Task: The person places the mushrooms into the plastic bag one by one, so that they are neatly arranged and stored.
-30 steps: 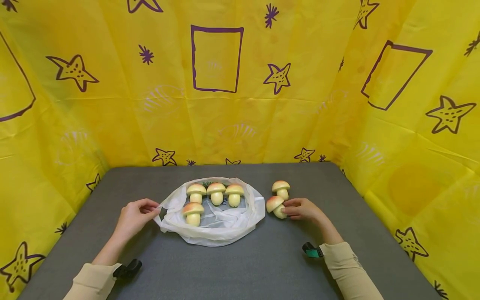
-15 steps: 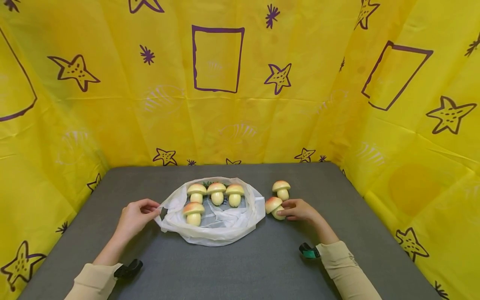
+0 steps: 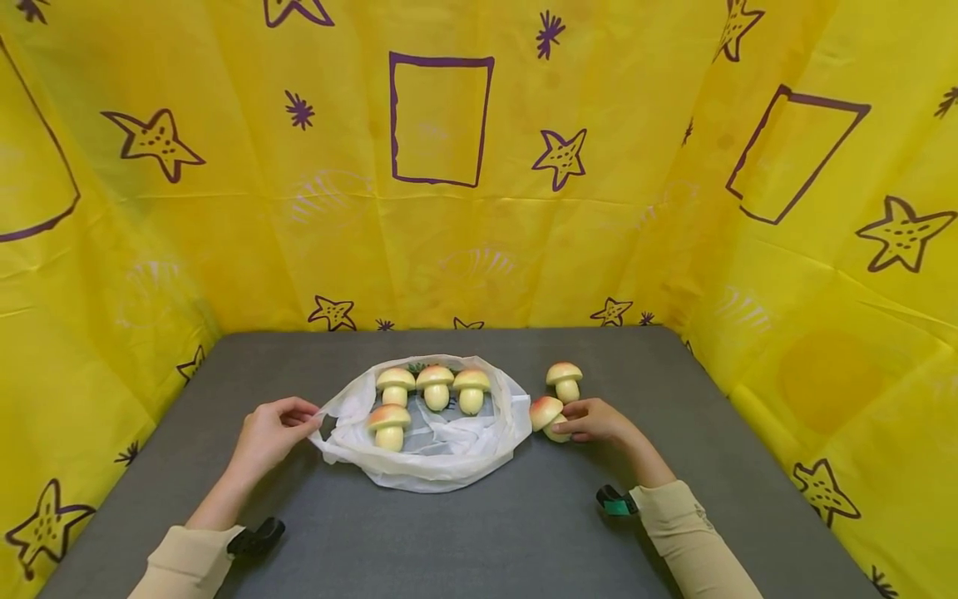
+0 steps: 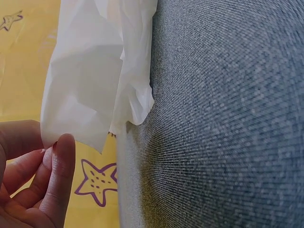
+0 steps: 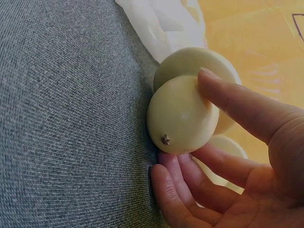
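Observation:
My left hand (image 3: 275,434) pinches the left edge of a white plastic bag (image 3: 422,472), thumb against fingers, as the left wrist view shows up close. The bag lies on the table with its mouth spread wide, and several toy mushrooms (image 3: 389,426) with pale stems and orange-tinted caps are inside. Just right of the bag, my right hand (image 3: 599,420) holds another toy mushroom (image 5: 178,116) by its stem, thumb on one side and fingers on the other. That mushroom tilts with its cap toward the bag. One more mushroom (image 3: 565,381) stands behind it.
A dark grey cloth covers the table (image 3: 464,549). Yellow curtains (image 3: 621,249) printed with starfish enclose its back and both sides. Each wrist carries a black strap-on device (image 3: 257,539).
My right hand has shifted slightly left with the mushroom, bringing its cap closer to the bag's right edge. The left hand keeps its hold on the bag.

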A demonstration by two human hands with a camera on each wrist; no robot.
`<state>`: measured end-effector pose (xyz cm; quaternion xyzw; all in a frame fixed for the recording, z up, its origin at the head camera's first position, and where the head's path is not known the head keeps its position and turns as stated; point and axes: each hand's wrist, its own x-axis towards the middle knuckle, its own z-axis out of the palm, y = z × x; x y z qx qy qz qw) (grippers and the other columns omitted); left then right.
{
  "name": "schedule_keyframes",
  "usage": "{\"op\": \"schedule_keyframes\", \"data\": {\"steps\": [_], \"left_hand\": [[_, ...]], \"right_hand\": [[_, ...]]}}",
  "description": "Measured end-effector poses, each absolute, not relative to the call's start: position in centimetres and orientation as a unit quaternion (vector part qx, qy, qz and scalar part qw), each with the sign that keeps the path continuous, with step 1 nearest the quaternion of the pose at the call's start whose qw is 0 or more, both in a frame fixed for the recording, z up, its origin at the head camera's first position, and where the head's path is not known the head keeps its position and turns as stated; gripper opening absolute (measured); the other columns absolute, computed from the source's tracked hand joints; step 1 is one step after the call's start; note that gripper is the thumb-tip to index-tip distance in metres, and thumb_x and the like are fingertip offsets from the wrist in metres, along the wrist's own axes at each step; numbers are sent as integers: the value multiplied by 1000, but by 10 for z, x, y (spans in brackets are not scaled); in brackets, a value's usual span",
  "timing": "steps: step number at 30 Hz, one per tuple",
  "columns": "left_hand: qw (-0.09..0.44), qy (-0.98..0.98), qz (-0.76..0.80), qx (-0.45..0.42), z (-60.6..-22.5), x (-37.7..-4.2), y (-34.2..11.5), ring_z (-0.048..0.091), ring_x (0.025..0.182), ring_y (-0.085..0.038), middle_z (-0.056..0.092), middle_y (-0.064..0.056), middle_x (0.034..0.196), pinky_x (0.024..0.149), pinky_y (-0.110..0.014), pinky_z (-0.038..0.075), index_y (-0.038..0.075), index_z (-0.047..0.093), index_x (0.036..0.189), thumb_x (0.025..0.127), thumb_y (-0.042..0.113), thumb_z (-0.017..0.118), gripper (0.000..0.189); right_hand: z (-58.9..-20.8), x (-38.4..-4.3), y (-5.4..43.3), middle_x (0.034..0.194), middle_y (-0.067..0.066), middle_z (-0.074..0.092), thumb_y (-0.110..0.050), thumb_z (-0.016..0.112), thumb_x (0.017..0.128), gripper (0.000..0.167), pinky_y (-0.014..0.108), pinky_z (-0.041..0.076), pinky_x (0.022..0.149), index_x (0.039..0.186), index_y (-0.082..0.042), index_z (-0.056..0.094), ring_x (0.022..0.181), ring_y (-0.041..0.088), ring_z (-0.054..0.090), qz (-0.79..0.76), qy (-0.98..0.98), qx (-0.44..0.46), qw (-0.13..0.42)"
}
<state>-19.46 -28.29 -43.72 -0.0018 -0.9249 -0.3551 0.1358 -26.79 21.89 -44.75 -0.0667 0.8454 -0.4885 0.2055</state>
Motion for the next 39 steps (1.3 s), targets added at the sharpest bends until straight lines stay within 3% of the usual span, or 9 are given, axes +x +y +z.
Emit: {"op": "schedule_keyframes", "data": {"steps": [20, 39], "left_hand": [[126, -926, -357, -5, -435, -192, -283, 58, 66, -8, 69, -5, 80, 56, -21, 47, 8, 71, 90, 81, 22, 75, 16], [131, -925, -357, -10, -436, -194, -283, 59, 66, -7, 69, -4, 79, 57, -21, 48, 9, 71, 89, 82, 22, 74, 15]], "right_hand": [[-450, -264, 219, 109, 11, 65, -20, 76, 80, 52, 35, 55, 81, 120, 8, 58, 88, 12, 63, -484, 849, -68, 202], [-446, -268, 228, 118, 20, 62, -24, 72, 84, 52, 38, 55, 82, 121, 9, 57, 92, 18, 65, -483, 846, -79, 212]]}}
